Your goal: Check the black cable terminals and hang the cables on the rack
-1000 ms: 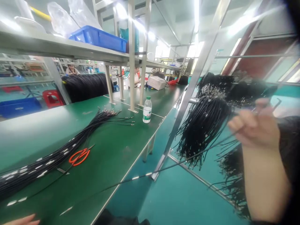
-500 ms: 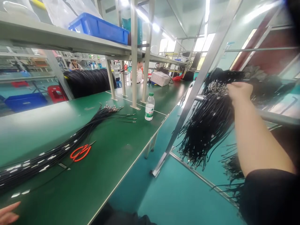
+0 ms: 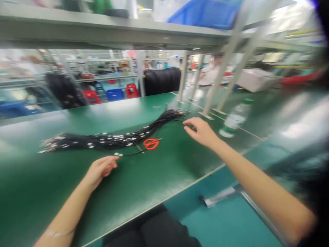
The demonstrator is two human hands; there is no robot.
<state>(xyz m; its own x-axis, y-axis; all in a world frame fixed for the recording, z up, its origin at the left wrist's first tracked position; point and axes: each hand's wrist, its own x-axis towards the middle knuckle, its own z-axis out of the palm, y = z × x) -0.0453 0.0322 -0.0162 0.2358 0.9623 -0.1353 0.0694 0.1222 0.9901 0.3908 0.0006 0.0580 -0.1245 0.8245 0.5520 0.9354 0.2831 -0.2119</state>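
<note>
My left hand (image 3: 101, 169) is over the green table with its fingers curled together. Its fingertips meet the white-labelled end of a single black cable (image 3: 131, 153); what lies between them is hidden. At the far right end of a bundle of black cables (image 3: 123, 137), my right hand (image 3: 202, 131) reaches in, thumb and forefinger slightly apart beside the loose cable tips. The bundle lies lengthwise, with white labels along it and metal ends at both sides. Orange-handled snips (image 3: 151, 143) rest just in front of it, between my two hands.
A water bottle (image 3: 235, 118) with a green cap stands right of my right hand. Shelf posts (image 3: 218, 82) rise from the table, carrying a shelf with a blue bin (image 3: 205, 13). A white box (image 3: 257, 80) and a person (image 3: 212, 73) are farther back.
The view has swung left. My right hand has left the black cables hanging on the rack and come to the bundle on the table. More of my left hand and forearm shows.
</note>
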